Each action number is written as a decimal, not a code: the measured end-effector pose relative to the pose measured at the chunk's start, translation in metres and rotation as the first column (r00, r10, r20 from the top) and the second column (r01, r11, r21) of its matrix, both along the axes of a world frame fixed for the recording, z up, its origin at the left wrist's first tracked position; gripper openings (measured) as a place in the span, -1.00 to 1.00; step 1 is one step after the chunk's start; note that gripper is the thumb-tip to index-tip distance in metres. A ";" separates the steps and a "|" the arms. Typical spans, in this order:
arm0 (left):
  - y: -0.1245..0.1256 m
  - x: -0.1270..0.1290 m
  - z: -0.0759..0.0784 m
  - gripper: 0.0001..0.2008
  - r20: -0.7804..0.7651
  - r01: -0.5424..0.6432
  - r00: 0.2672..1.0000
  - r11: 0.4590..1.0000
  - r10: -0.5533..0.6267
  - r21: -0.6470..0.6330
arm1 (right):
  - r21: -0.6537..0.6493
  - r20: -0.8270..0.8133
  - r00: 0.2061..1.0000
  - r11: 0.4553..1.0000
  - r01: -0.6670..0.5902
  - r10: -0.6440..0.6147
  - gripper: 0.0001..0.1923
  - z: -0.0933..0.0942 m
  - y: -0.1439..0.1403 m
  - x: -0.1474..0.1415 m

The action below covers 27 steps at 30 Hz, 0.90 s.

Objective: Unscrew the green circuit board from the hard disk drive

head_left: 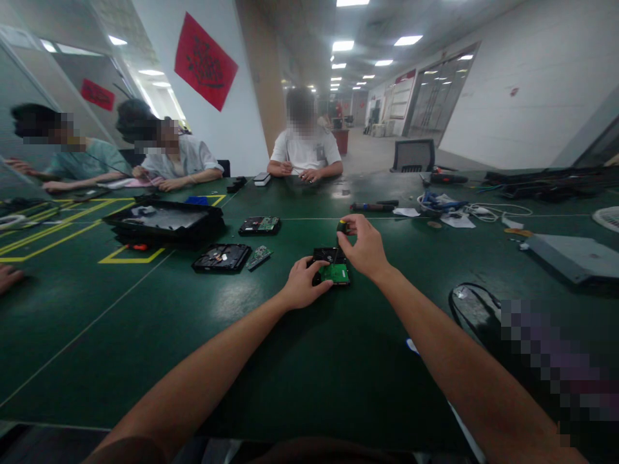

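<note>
A hard drive point(331, 265) with a green circuit board facing up lies on the dark green table point(203, 335) in front of me. My left hand point(304, 283) rests on its left edge and steadies it. My right hand point(365, 247) is closed around the dark handle of a screwdriver point(342, 227), held upright over the drive's far end. The screwdriver's tip is hidden behind my fingers.
Two more hard drives point(260, 225) point(221, 257) and a loose circuit board point(258, 256) lie to the left, beside a black tray point(164, 222). Cables and tools point(449, 209) and a grey box point(575, 254) sit to the right. Three people sit across the table.
</note>
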<state>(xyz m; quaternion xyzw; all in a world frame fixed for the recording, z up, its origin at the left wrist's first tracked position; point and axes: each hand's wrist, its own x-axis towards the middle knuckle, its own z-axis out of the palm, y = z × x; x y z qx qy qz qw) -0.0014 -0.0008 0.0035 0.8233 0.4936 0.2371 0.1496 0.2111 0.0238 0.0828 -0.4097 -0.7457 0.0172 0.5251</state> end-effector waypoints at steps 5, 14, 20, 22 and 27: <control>0.001 -0.001 -0.002 -0.42 -0.001 0.002 1.000 1.000 -0.002 0.005 | 0.036 0.038 0.999 0.999 -0.003 0.002 -0.81 0.004 -0.005 -0.001; -0.001 0.000 0.002 -0.43 0.006 -0.005 1.000 1.000 0.005 -0.009 | 0.014 0.013 1.000 1.000 -0.015 0.015 -0.75 0.003 -0.004 -0.001; -0.002 0.001 0.003 -0.43 0.016 -0.002 1.000 1.000 0.002 -0.003 | 0.045 0.063 0.998 0.999 -0.007 0.004 -0.73 0.005 -0.007 0.000; -0.002 0.000 0.003 -0.43 0.010 -0.003 1.000 1.000 0.003 -0.006 | 0.047 0.045 0.999 0.999 0.001 -0.003 -0.75 0.004 -0.006 0.000; 0.000 0.000 0.001 -0.42 0.007 0.004 1.000 1.000 -0.004 -0.009 | 0.035 0.015 1.000 0.999 0.010 -0.010 -0.75 0.002 -0.003 0.000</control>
